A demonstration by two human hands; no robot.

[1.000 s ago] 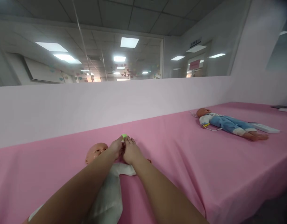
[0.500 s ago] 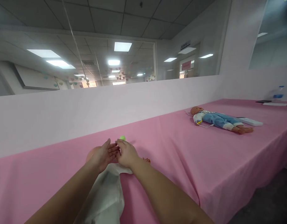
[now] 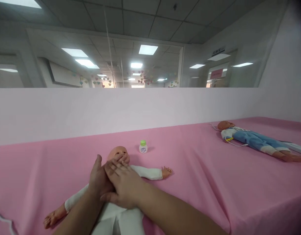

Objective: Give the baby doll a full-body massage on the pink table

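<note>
My left hand (image 3: 98, 179) is turned palm up over the chest of a baby doll, with its thumb standing out. Across that palm lies my right hand (image 3: 127, 186), palm down with straight fingers; the two hands touch. Neither shows anything in it, though the space between the palms is hidden. The baby doll (image 3: 116, 212) lies on its back in white clothes, arms spread, its head just beyond my fingertips. A small white bottle with a green cap (image 3: 143, 147) stands upright to the right of the doll's head.
A pink cloth (image 3: 189, 182) covers the table. Another doll in blue trousers (image 3: 253, 138), with thin white tubing by it, lies at the right. A white cord (image 3: 4, 220) shows at the lower left. Behind the table runs a white wall (image 3: 140, 107) with windows above.
My hands have come nearer and lower over the doll, and the right hand now lies flat across the left palm. The view has turned left, so the bottle and the doll's arms show.
</note>
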